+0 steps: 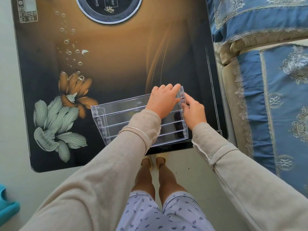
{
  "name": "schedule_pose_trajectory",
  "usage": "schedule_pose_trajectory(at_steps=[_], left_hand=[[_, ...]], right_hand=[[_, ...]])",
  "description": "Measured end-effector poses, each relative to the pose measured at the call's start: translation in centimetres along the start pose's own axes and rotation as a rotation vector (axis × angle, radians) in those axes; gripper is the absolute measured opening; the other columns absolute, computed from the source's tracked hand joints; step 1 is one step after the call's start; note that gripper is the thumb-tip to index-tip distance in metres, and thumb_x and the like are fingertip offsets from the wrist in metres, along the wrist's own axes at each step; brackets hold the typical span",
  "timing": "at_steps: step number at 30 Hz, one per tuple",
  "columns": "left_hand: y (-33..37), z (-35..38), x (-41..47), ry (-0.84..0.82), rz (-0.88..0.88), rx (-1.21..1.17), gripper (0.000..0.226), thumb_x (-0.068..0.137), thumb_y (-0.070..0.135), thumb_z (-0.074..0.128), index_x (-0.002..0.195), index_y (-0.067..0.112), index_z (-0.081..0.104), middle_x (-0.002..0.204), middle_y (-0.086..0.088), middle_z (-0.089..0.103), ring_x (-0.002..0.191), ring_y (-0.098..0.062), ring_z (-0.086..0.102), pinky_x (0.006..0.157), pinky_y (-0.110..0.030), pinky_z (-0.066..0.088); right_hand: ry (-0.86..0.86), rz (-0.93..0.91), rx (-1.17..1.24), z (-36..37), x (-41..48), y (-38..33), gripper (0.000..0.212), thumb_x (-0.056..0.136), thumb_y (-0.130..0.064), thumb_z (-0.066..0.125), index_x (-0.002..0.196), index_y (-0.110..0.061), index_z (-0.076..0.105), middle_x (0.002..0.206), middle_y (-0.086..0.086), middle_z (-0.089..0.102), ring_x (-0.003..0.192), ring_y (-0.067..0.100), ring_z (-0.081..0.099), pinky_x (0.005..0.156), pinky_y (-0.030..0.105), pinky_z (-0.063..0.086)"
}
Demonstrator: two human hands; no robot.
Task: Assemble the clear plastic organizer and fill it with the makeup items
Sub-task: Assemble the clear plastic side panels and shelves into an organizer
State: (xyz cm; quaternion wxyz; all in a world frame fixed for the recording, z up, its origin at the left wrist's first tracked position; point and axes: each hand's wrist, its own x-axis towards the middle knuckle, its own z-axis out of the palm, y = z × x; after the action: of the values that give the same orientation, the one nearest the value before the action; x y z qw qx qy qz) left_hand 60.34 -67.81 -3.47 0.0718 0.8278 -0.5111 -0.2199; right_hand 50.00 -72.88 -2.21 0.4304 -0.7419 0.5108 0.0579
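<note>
A clear plastic organizer [120,112] with several stepped tiers stands on the dark flowered table [116,64], near its front right corner. My left hand [162,101] reaches across the top tier and grips the organizer's upper right end, fingers curled over the back edge. My right hand [193,110] presses on the clear right side panel [182,95] from outside, thumb and fingertips at its tabs. My sleeves hide the middle of the lower tiers. No makeup items are in view.
A sofa with blue and beige lace-trimmed covers [270,80] runs close along the table's right edge. A round dark inset [109,9] sits at the table's far middle. A blue object [6,207] lies on the floor at lower left. My legs stand at the table's front edge.
</note>
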Motion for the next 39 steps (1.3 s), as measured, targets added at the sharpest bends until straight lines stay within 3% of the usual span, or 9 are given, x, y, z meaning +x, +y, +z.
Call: schedule_pose_trajectory(at_steps=[9,15,17,20,26,28,31,34,39], left_hand=[[0.0,0.4,0.0,-0.02,-0.015,-0.018,0.047,0.094,0.035,0.044,0.138,0.021,0.034,0.133,-0.005,0.052,0.123,-0.026,0.046,0.109,-0.037,0.03],[-0.1,0.5,-3.5,0.05,-0.027,0.128,0.053,0.095,0.034,0.043,0.144,0.023,0.026,0.152,-0.006,0.028,0.143,-0.029,0.021,0.118,-0.049,0.009],[-0.5,0.4,-6.7,0.071,-0.009,0.155,0.05,0.091,0.027,0.053,0.138,0.019,0.038,0.147,-0.008,0.039,0.138,-0.03,0.032,0.117,-0.049,0.018],[-1.7,0.8,-12.1,0.108,0.028,0.2,0.048,0.066,0.018,0.079,0.112,0.016,0.065,0.124,-0.008,0.064,0.115,-0.028,0.06,0.099,-0.046,0.046],[-4.1,3.3,-20.6,0.015,-0.045,0.138,0.045,0.047,0.011,0.086,0.089,0.018,0.074,0.099,-0.003,0.074,0.091,-0.021,0.071,0.077,-0.034,0.058],[-4.8,3.9,-22.2,-0.043,-0.141,0.079,0.034,0.055,0.005,0.08,0.087,0.015,0.073,0.093,-0.003,0.073,0.086,-0.023,0.071,0.072,-0.032,0.057],[-5.5,4.6,-23.5,-0.294,-0.519,-0.229,0.025,0.087,0.009,0.049,0.109,0.012,0.062,0.113,-0.008,0.064,0.106,-0.028,0.059,0.086,-0.035,0.046],[-6.5,5.3,-24.7,-0.503,-0.726,-0.421,0.029,0.092,0.013,0.043,0.115,0.01,0.059,0.124,-0.012,0.062,0.116,-0.027,0.055,0.093,-0.029,0.042],[-8.4,5.2,-27.6,-0.449,-0.816,-0.482,0.029,0.09,0.009,0.044,0.115,0.006,0.06,0.122,-0.014,0.062,0.115,-0.029,0.055,0.094,-0.029,0.042]], right_hand=[[0.001,0.013,0.001,0.1,-0.1,-0.1,0.04,0.097,-0.013,0.042,0.137,-0.018,0.044,0.124,0.012,0.062,0.114,0.028,0.059,0.1,0.04,0.046],[-0.011,0.007,-0.038,-0.3,-0.7,-0.4,0.038,0.098,-0.012,0.038,0.134,-0.016,0.046,0.119,0.015,0.063,0.109,0.031,0.06,0.094,0.036,0.047],[-0.019,-0.011,-0.062,-0.5,-1.0,-0.4,0.036,0.098,-0.011,0.037,0.131,-0.014,0.049,0.116,0.017,0.064,0.106,0.032,0.06,0.092,0.035,0.047],[-0.034,-0.013,-0.074,-0.7,-1.5,-0.2,0.035,0.098,-0.012,0.036,0.13,-0.01,0.051,0.119,0.017,0.063,0.106,0.03,0.06,0.093,0.034,0.048],[-0.013,0.022,-0.068,-0.4,-2.2,0.4,0.032,0.098,-0.016,0.036,0.114,-0.002,0.059,0.111,0.021,0.064,0.087,0.028,0.053,0.078,0.026,0.037],[-0.004,0.049,-0.07,-0.4,-2.9,0.7,0.032,0.097,-0.017,0.039,0.119,-0.002,0.057,0.113,0.02,0.065,0.102,0.035,0.056,0.086,0.032,0.041],[-0.045,0.115,-0.108,-0.4,-4.6,2.0,0.037,0.095,-0.016,0.044,0.129,-0.005,0.05,0.118,0.017,0.064,0.113,0.032,0.055,0.099,0.035,0.04],[-0.079,0.176,-0.196,-0.2,-7.3,4.7,0.035,0.093,-0.011,0.046,0.127,-0.005,0.052,0.122,0.016,0.063,0.115,0.031,0.055,0.099,0.032,0.04],[-0.195,0.292,-0.245,0.3,-13.1,9.3,0.029,0.09,-0.003,0.049,0.117,0.0,0.06,0.12,0.019,0.064,0.112,0.032,0.059,0.098,0.032,0.041]])
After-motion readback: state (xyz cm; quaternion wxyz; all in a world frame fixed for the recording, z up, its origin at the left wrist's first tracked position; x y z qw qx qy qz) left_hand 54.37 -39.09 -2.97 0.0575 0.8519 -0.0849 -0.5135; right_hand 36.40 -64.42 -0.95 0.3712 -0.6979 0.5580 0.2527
